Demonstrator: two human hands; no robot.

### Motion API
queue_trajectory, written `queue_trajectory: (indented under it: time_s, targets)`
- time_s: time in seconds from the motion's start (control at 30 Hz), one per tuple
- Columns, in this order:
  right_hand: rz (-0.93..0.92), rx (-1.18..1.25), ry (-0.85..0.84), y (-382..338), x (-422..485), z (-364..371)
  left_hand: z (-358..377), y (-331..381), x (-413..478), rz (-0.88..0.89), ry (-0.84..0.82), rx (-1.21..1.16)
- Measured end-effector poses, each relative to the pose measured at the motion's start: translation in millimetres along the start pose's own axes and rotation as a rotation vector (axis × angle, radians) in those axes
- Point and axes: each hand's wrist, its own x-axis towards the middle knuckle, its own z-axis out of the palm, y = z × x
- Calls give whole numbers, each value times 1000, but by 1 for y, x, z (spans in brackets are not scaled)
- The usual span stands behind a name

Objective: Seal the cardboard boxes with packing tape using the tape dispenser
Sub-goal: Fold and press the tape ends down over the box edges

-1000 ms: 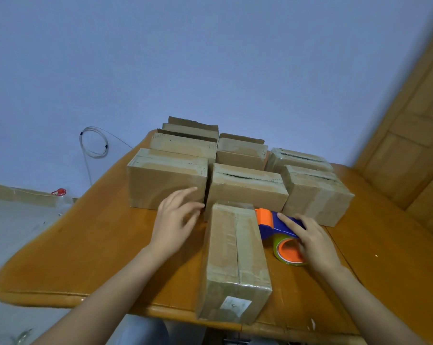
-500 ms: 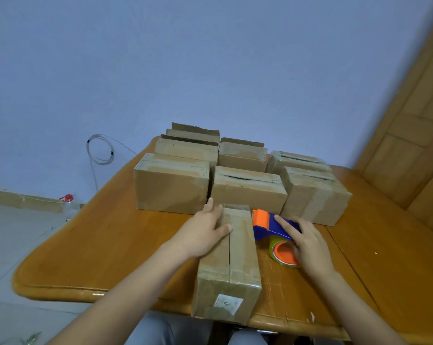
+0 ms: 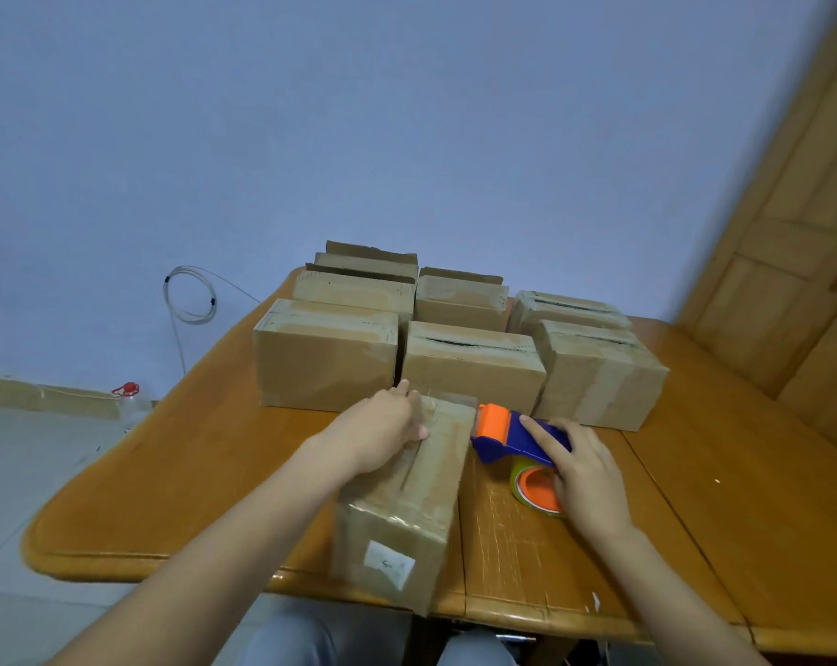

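Observation:
A long cardboard box (image 3: 406, 511) lies lengthwise at the table's near edge, with a slit along its top and a white label on the near end. My left hand (image 3: 382, 430) rests palm-down on the far part of its top, fingers across the slit. Just right of the box, the blue and orange tape dispenser (image 3: 500, 432) sits on the table. My right hand (image 3: 584, 478) holds it, index finger along the blue handle and the other fingers over the orange roll. Its orange head touches the box's far right corner.
Several more cardboard boxes stand in rows behind, the nearest being the left box (image 3: 325, 362), the middle box (image 3: 469, 372) and the right box (image 3: 599, 377). The wooden table (image 3: 190, 473) ends just below the near box. A wooden door (image 3: 791, 233) is at the right. A bottle (image 3: 130, 401) stands on the floor at the left.
My left hand moved from the table beside the box onto the box's top. The near box turned slightly. My right hand stayed on the dispenser.

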Motion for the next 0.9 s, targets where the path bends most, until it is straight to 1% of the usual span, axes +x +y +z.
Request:
queue_trajectory:
  time_s: [0.07, 0.13, 0.27, 0.4, 0.5, 0.6, 0.73, 0.83, 0.9]
  targets:
    - [18, 10, -4, -12, -1, -2, -8, -13, 2, 28, 42, 0]
    - [55, 19, 0, -28, -3, -4, -15, -20, 1, 17, 78, 40]
    - [142, 30, -23, -62, -9, -7, -11, -5, -13, 45, 179, 125]
    - [203, 47, -66, -88, -11, -11, 12, 13, -16, -11, 109, 136]
    - [179, 61, -155, -93, -8, -22, 19, 7, -9, -73, 101, 91]
    - [167, 189, -320, -83, -4, -26, 19, -7, -7, -49, 134, 62]
    - [150, 224, -375, -78, 2, -26, 16, -18, -9, 10, 120, 9]
    - [126, 180, -426, -77, 5, -28, 15, -14, -11, -11, 196, -61]
    - [120, 165, -457, -77, 6, -28, 13, -9, -11, -58, 244, -91]
